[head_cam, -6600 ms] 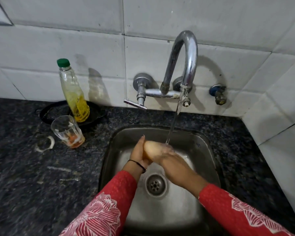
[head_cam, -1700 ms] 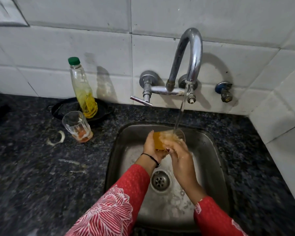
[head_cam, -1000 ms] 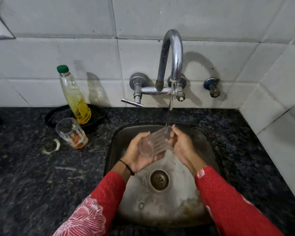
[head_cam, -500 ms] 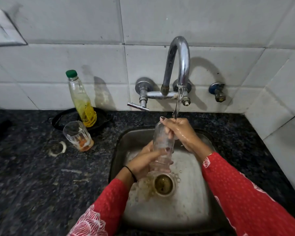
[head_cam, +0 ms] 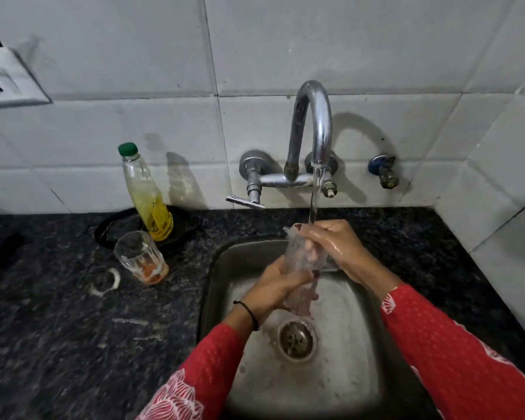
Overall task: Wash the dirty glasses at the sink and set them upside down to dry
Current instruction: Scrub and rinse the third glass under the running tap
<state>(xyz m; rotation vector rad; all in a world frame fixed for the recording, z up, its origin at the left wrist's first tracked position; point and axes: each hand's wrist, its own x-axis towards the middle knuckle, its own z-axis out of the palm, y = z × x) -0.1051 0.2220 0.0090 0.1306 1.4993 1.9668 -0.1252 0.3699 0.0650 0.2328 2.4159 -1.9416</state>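
Observation:
A clear ribbed glass (head_cam: pixel 300 268) is held over the steel sink (head_cam: pixel 222 268), mouth up and leaning away from me under the running tap (head_cam: pixel 311 128). My left hand (head_cam: pixel 273 289) wraps its lower half. My right hand (head_cam: pixel 331 244) covers the rim, with fingers reaching inside the glass. Water streams onto my right hand at the rim. A second glass (head_cam: pixel 140 257) with orange residue at its bottom stands upright on the dark counter, left of the sink.
A bottle (head_cam: pixel 146 195) of yellow liquid with a green cap stands on a black plate (head_cam: pixel 119 225) behind the dirty glass. A white ring mark (head_cam: pixel 106 281) lies on the granite counter (head_cam: pixel 73 328). The sink drain (head_cam: pixel 296 339) sits below my hands. White tiled walls close the back and right.
The orange liquid in the held glass was tipped out, leaving it clear. Over the last half second my right fingers pushed deeper into the glass while it stayed under the stream.

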